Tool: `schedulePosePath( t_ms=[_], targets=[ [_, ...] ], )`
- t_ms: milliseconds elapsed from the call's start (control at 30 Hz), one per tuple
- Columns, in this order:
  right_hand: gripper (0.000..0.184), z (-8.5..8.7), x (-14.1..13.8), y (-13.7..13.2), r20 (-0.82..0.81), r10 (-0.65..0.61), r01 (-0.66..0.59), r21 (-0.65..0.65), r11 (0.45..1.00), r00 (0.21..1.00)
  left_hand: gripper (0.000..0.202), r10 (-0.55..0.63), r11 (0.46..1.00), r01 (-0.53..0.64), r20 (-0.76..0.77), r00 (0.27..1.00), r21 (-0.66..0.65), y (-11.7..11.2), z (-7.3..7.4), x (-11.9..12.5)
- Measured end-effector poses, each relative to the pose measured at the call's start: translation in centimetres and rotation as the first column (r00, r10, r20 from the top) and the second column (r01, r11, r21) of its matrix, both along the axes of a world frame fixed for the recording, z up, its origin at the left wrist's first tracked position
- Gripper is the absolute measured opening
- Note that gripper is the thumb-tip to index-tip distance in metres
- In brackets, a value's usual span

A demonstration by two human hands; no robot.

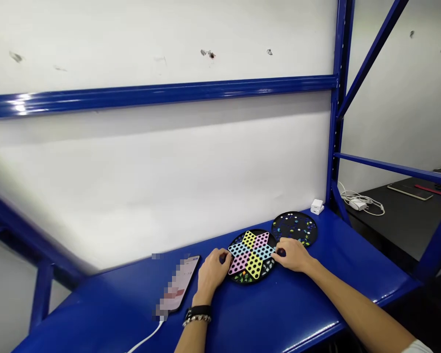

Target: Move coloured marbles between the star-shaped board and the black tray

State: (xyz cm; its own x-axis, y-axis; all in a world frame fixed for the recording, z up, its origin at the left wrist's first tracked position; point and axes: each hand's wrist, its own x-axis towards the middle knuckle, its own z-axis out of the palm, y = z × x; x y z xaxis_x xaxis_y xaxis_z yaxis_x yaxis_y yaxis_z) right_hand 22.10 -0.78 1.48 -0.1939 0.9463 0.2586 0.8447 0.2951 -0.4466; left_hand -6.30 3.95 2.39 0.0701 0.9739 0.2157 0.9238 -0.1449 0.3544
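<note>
A round black Chinese checkers board point(252, 255) with a coloured star of holes lies on the blue bench point(316, 304). My left hand point(212, 273) rests at its left rim, fingers curled against the edge. My right hand point(293, 254) rests at its right rim, fingers bent onto the edge. A second round black tray point(294, 227) dotted with coloured marbles lies just behind and to the right of the board.
A phone point(180, 283) with a white cable point(147, 339) lies left of my left hand. A white charger point(317, 206) sits by the wall. A blue upright post point(338, 108) stands at the right. Beyond it a black table point(400, 215) carries cables and a phone.
</note>
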Motion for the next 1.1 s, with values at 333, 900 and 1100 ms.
schedulePosePath(
  t_ms=[333,900,1100],
  targets=[
    [0.03,-0.1,-1.1,-0.6,0.086,0.023,-0.02,-0.041,0.999,0.996,0.022,0.034,0.999,-0.034,0.003,0.999,-0.008,0.2,-0.2,0.0],
    [0.048,-0.2,-1.1,-0.3,0.173,-0.141,0.15,-0.04,0.988,0.975,0.022,-0.157,0.984,0.168,0.152,0.976,-0.061,0.1,-0.2,0.3],
    [0.046,-0.4,-1.2,-0.3,0.154,-0.144,0.154,-0.053,0.987,0.977,0.035,-0.017,0.999,0.024,0.151,0.988,-0.046,0.7,-1.0,-0.1]
  ],
)
